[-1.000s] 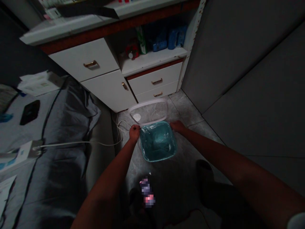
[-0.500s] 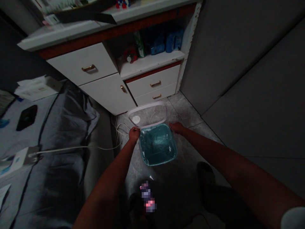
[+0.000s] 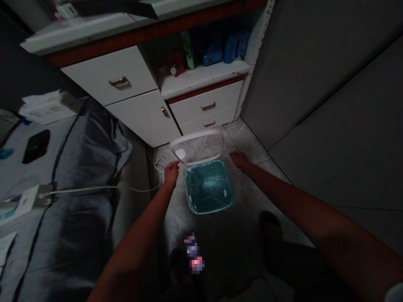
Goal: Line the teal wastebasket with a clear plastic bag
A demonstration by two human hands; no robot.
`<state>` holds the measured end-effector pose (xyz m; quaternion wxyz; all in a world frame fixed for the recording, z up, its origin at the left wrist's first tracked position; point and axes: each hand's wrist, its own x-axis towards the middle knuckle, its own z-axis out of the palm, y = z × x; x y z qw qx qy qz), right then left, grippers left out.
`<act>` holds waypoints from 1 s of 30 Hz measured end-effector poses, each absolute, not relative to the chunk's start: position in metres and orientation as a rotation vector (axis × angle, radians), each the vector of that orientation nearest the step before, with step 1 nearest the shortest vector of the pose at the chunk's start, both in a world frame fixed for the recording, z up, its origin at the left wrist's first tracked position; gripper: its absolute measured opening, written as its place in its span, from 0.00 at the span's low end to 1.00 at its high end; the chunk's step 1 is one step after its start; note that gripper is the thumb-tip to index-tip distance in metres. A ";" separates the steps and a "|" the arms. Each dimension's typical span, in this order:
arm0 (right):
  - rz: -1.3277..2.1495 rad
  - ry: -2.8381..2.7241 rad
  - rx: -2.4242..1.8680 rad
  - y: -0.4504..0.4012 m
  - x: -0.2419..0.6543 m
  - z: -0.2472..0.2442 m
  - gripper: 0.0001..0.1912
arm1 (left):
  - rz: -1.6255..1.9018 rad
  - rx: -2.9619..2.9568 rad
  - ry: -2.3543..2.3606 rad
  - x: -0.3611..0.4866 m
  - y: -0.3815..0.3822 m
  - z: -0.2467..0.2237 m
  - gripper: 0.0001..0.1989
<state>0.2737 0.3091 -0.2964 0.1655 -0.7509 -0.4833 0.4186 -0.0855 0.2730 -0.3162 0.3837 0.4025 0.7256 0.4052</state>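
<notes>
Teal wastebasket [image 3: 209,186], released, left hand [image 3: 171,174] and right hand [image 3: 239,159] empty beside its rim

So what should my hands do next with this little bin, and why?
Probably swing the white-rimmed lid closed over the teal bin. It sits open behind the bin, and your left hand and right hand are right beside it, with neither seeming to hold anything.

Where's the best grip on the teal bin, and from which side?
Probably the top rim of the teal bin, from above at its left and right edges, near the left hand and right hand. The square mouth faces up, and the open lid lies along the back edge, blocking that side.
</notes>
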 end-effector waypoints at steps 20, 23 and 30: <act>1.319 -1.829 -1.859 0.223 0.288 -0.258 0.20 | 0.872 1.169 1.588 -0.079 0.146 -0.301 0.25; 0.941 -2.248 -1.782 0.208 0.296 -0.265 0.22 | 0.791 1.398 1.604 -0.085 0.132 -0.315 0.32; 0.853 -2.393 -1.858 0.203 0.299 -0.259 0.23 | 0.579 1.752 1.442 -0.102 0.138 -0.308 0.38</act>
